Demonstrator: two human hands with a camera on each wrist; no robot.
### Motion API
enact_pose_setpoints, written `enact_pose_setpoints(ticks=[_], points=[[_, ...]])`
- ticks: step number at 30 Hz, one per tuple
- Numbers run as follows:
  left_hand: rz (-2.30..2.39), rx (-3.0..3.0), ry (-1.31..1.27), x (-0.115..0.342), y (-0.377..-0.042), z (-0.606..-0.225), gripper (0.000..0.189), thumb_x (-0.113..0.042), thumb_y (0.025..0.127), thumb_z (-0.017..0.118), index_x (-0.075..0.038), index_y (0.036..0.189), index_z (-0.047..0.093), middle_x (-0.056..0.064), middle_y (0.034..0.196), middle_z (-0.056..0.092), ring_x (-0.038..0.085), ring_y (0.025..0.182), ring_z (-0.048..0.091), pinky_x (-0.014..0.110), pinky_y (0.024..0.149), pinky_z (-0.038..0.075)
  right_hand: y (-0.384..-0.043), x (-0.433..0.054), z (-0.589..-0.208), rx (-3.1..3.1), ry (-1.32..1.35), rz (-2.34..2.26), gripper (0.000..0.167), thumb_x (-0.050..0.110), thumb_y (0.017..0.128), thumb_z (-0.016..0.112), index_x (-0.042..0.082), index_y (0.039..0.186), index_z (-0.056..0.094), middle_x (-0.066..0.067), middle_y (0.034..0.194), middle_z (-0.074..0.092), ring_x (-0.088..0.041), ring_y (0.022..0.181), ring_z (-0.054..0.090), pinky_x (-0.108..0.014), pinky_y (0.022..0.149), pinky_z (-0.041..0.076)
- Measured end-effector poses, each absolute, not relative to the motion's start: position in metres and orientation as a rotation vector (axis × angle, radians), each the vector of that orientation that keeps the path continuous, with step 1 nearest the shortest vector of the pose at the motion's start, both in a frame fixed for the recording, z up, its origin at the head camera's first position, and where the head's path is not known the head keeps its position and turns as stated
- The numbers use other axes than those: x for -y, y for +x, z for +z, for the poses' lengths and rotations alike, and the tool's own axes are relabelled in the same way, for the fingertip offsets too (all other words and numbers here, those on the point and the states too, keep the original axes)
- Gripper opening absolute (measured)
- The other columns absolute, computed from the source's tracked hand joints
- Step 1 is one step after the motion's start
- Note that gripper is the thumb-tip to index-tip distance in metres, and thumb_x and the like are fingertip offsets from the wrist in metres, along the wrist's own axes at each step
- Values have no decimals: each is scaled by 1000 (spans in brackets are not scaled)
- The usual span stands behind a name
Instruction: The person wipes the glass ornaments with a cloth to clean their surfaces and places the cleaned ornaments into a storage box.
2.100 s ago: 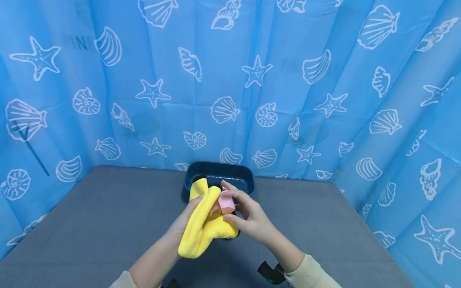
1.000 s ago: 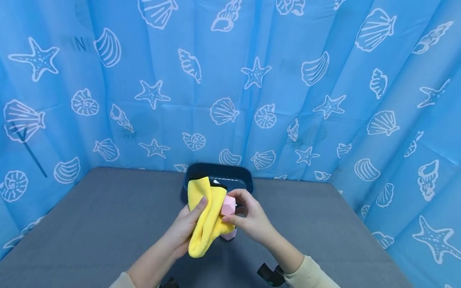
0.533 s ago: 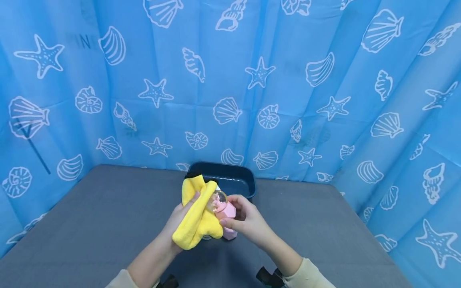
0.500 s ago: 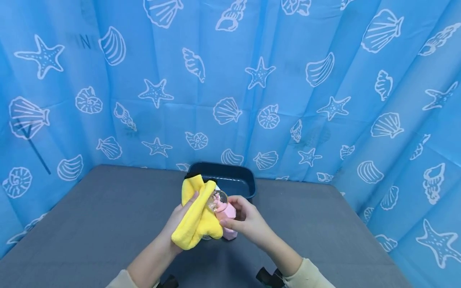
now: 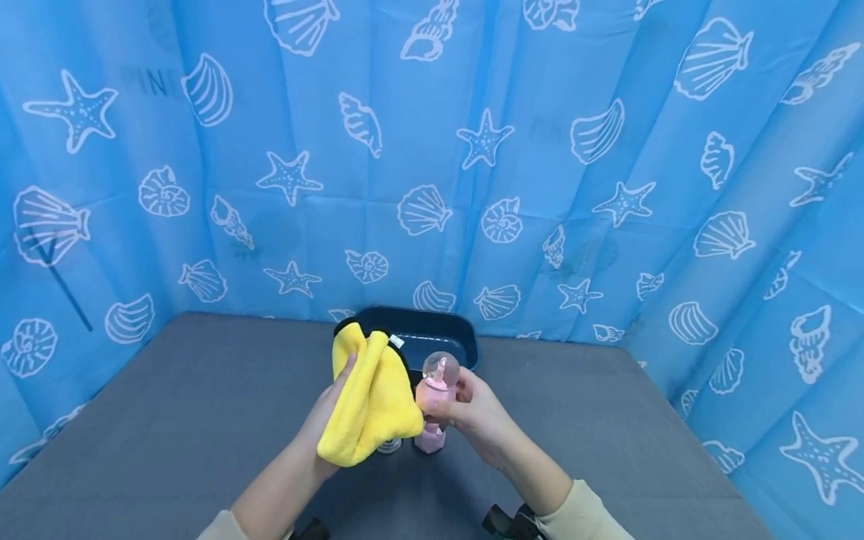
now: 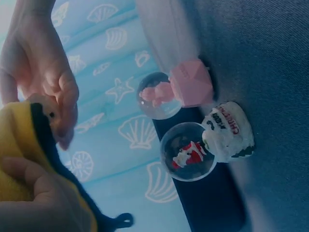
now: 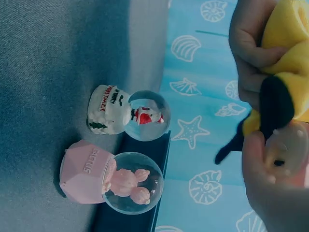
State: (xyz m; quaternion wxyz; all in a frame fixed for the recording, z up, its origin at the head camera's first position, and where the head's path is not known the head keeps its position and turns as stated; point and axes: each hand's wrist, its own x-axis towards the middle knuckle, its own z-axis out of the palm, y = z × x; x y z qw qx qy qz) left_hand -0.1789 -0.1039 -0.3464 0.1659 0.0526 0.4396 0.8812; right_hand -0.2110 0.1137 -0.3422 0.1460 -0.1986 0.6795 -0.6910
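Note:
My right hand (image 5: 482, 420) grips a snow globe (image 5: 440, 373) by its pink base, with the clear dome upward. In the right wrist view, the underside of the base (image 7: 285, 152) faces the camera. A yellow cloth (image 5: 371, 397) with dark edging hangs folded in my left hand (image 5: 319, 424), thumb over the front. The cloth's right corner overlaps the globe's base in the head view. Beneath the hands, a pink cactus snow globe (image 7: 86, 170) and a white Christmas snow globe (image 7: 108, 110) with a Santa inside stand side by side on the table.
A dark blue tray (image 5: 445, 322) lies behind the hands, near the back edge of the grey table (image 5: 229, 390). A blue curtain (image 5: 432, 150) with white shell prints rises behind and along both sides.
Earlier the cloth wrapped the globe, with only part of it showing. The globe has tipped upright and shifted right, away from the cloth. My left hand has moved slightly left with the cloth.

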Motion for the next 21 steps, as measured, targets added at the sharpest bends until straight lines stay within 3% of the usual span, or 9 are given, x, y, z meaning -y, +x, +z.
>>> enact_pose_setpoints(ticks=[5, 9, 13, 16, 21], points=[[2436, -1431, 18, 103, -182, -350, 56, -64, 94, 44, -14, 118, 54, -6, 95, 66, 7, 90, 66, 24, 83, 52, -209, -112, -337, -2080, -534, -1981, 47, 20, 87, 72, -3, 123, 49, -8, 102, 67, -19, 90, 63, -35, 85, 53], [2354, -1561, 94, 91, -183, -352, 74, -66, 92, 45, -4, 132, 39, 0, 104, 59, 8, 96, 62, 26, 86, 50, -207, -109, -337, -2219, -599, -1908, 52, 24, 87, 73, -2, 125, 49, -11, 107, 66, -22, 92, 60, -31, 82, 53], [2303, -1476, 164, 79, -182, -354, 84, -66, 92, 45, -1, 142, 25, 3, 113, 52, 8, 102, 57, 27, 92, 48, -204, -103, -340, -2362, -685, -1807, 52, 20, 84, 76, -1, 123, 49, -12, 102, 64, -24, 86, 58, -29, 73, 53], [2270, -1389, 172, 76, -180, -354, 82, -69, 92, 41, -4, 141, 26, 1, 111, 55, 7, 100, 60, 25, 90, 49, -202, -98, -340, -2425, -703, -1741, 53, 19, 82, 79, 1, 123, 49, -11, 101, 61, -24, 85, 57, -31, 69, 53], [2332, -1275, 174, 74, -179, -357, 63, -63, 97, 36, -10, 130, 40, -3, 106, 59, 5, 96, 61, 22, 87, 48, -202, -97, -339, -2473, -800, -1658, 57, 24, 82, 79, 2, 127, 50, -10, 111, 55, -24, 96, 53, -35, 79, 50]])
